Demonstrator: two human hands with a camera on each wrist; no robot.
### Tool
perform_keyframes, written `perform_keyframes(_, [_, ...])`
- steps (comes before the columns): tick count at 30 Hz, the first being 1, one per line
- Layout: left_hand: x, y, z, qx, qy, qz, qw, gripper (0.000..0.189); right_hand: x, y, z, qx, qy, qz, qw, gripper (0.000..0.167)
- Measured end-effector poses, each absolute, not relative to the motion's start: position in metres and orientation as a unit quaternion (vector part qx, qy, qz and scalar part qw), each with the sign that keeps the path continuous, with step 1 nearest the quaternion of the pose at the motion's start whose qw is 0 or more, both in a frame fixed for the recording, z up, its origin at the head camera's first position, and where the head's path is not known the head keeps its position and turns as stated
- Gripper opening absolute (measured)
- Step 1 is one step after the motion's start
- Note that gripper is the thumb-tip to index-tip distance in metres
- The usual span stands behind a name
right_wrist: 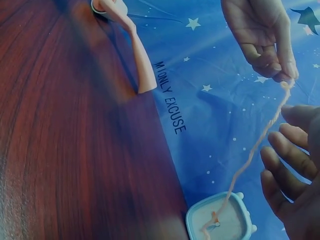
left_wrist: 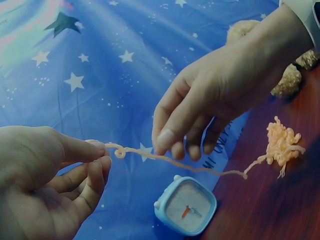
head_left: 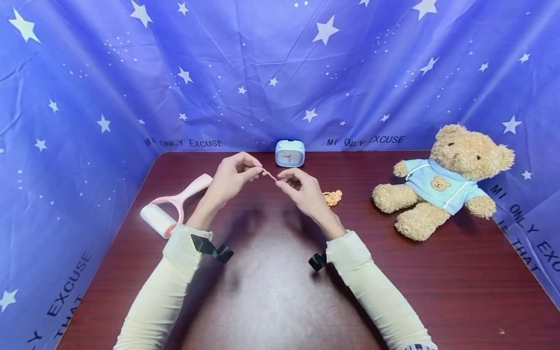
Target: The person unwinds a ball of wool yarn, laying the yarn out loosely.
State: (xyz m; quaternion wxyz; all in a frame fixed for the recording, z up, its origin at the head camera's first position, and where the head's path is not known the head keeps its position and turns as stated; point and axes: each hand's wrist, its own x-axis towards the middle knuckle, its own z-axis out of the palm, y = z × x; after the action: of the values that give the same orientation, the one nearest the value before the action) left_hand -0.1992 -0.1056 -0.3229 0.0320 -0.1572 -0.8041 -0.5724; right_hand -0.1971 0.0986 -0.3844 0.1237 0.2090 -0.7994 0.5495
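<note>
Orange yarn (left_wrist: 195,168) with a small loop near its end runs from my left hand (head_left: 234,177) to a bunched, knotted clump of yarn (left_wrist: 283,142) on the table. My left thumb and index finger pinch the end beside the loop. Close by the strand is my right hand (head_left: 302,189), its thumb and fingers loosely bent and apart in the right wrist view (right_wrist: 300,165). The strand passes just beyond those fingertips. In the head view my right wrist partly covers the clump. Both hands are held above the table.
A light blue alarm clock (head_left: 290,154) stands at the table's back edge, behind the hands. To the left lies a pink-handled lint roller (head_left: 159,219), partly behind my left forearm. A teddy bear (head_left: 442,182) in a blue top is at the right. Starry blue cloth (head_left: 280,102) surrounds the table.
</note>
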Motion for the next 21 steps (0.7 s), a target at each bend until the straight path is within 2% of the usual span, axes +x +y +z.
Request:
perform_keyframes(10, [-0.198, -0.103, -0.322, -0.163, -0.804, -0.571, 0.026, 0.013, -0.199, 0.089, -0.389, 0.215, -0.806, 0.530, 0.151, 0.011])
perform_keyframes(21, [-0.195, -0.102, -0.321, -0.165, -0.806, -0.568, 0.020, 0.009, -0.199, 0.087, -0.389, 0.199, -0.808, 0.534, 0.151, 0.012])
